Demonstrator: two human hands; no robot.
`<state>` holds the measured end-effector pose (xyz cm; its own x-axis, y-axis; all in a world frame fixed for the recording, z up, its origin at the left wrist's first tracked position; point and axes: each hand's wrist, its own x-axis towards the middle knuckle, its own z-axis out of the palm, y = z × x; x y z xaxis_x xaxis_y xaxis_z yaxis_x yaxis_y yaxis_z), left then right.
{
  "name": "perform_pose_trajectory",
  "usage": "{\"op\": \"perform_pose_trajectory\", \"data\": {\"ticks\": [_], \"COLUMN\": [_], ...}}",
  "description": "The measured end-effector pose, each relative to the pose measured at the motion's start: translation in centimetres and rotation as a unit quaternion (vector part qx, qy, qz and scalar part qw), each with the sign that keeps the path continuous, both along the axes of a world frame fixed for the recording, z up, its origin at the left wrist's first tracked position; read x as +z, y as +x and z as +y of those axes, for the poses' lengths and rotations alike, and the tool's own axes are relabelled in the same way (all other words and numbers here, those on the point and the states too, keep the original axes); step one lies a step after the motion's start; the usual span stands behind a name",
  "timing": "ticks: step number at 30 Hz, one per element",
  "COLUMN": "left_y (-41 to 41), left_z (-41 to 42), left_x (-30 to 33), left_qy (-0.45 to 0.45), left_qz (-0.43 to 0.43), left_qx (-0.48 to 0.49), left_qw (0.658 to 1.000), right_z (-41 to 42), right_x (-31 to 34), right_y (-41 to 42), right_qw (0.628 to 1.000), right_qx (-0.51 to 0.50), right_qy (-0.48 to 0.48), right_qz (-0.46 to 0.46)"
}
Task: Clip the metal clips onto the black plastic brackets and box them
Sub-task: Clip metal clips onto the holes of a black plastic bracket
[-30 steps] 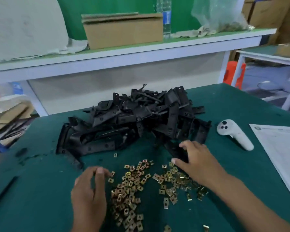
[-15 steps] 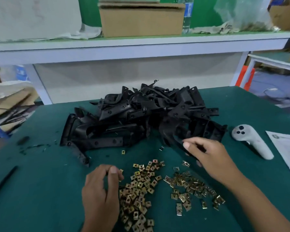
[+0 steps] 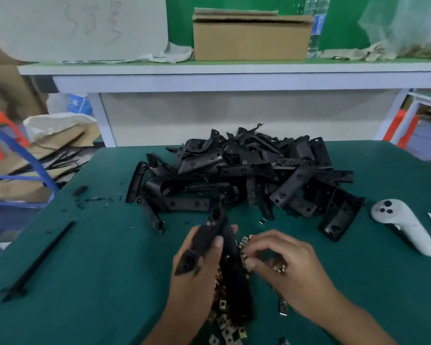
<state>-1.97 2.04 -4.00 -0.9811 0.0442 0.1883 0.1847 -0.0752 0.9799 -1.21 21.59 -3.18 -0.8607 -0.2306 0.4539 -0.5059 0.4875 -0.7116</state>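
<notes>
Nearest, loose metal clips [image 3: 225, 327] lie on the green worktop [image 3: 97, 282], partly hidden under both hands. The left hand [image 3: 199, 267] grips a black bracket [image 3: 210, 235]; the right hand [image 3: 289, 267] has fingers curled, pinching a clip at its edge. Beyond lies the bracket pile [image 3: 246, 175], a white controller [image 3: 406, 227] to its right, a thin black strip [image 3: 42, 257] left. On the far shelf [image 3: 234, 70] stands a cardboard box [image 3: 251, 36].

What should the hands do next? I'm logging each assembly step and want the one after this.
Probably slide a clip onto the bracket's edge. The left hand grips a black bracket above the loose metal clips, and the right hand, fingers curled, already holds clips right beside it. No clip looks seated on it yet.
</notes>
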Motion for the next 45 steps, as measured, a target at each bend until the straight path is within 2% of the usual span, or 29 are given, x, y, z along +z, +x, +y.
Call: {"op": "perform_pose_trajectory", "data": {"ticks": [2,5,7,11,14,16,19,21,23,26,30,36,41,45], "left_y": [-0.3,-0.6,-0.5,-0.7,-0.6,-0.4,-0.3,-0.2,-0.1,-0.2,-0.3,0.3,0.7,0.8], "left_z": [-0.5,-1.5,-1.6,-1.6,-1.3,-1.1,-1.0,-0.9,-0.6,-0.5,-0.7,-0.1,0.0,-0.2], "left_x": [0.1,0.6,1.0,1.3,1.3,1.1,0.4,-0.1,-0.5,-0.9,-0.7,0.3,0.6,0.8], "left_qy": [0.02,0.037,0.05,0.103,0.084,0.067,0.001,-0.037,-0.062,-0.082,-0.064,0.062,0.154,0.131], "left_qz": [-0.05,-0.098,-0.11,-0.139,-0.151,-0.152,-0.134,-0.125,-0.116,-0.115,-0.133,-0.151,-0.194,-0.216], "left_qx": [0.027,0.03,-0.008,-0.067,-0.104,-0.131,-0.142,-0.153,-0.174,-0.195,-0.194,-0.228,-0.267,-0.334], "left_qw": [0.998,0.994,0.993,0.983,0.979,0.977,0.981,0.98,0.976,0.971,0.97,0.96,0.931,0.908], "right_z": [1.0,2.3,2.6,2.0,1.6,1.6,1.4,1.3,1.4,1.6,1.7,1.7,2.1,2.1], "right_x": [0.4,-0.5,-1.4,-1.9,-2.0,-1.8,-1.3,-0.8,-0.5,-0.2,-0.2,0.0,-0.1,0.4], "right_y": [-0.2,-0.7,-0.9,-1.3,-1.4,-1.2,-1.1,-1.2,-1.2,-1.2,-1.4,-1.7,-1.9,-1.8], "right_qw": [0.999,0.977,0.954,0.949,0.945,0.964,0.989,0.973,0.954,0.943,0.932,0.904,0.901,0.883], "right_qx": [-0.006,-0.024,-0.006,-0.004,-0.015,-0.011,-0.007,0.014,0.019,0.004,-0.003,0.012,0.023,0.036], "right_qy": [0.0,0.205,0.295,0.315,0.325,0.266,0.04,-0.098,-0.171,-0.186,-0.214,-0.293,-0.312,-0.352], "right_qz": [-0.046,-0.055,-0.055,-0.023,0.016,-0.025,-0.142,-0.21,-0.247,-0.274,-0.293,-0.311,-0.301,-0.306]}}
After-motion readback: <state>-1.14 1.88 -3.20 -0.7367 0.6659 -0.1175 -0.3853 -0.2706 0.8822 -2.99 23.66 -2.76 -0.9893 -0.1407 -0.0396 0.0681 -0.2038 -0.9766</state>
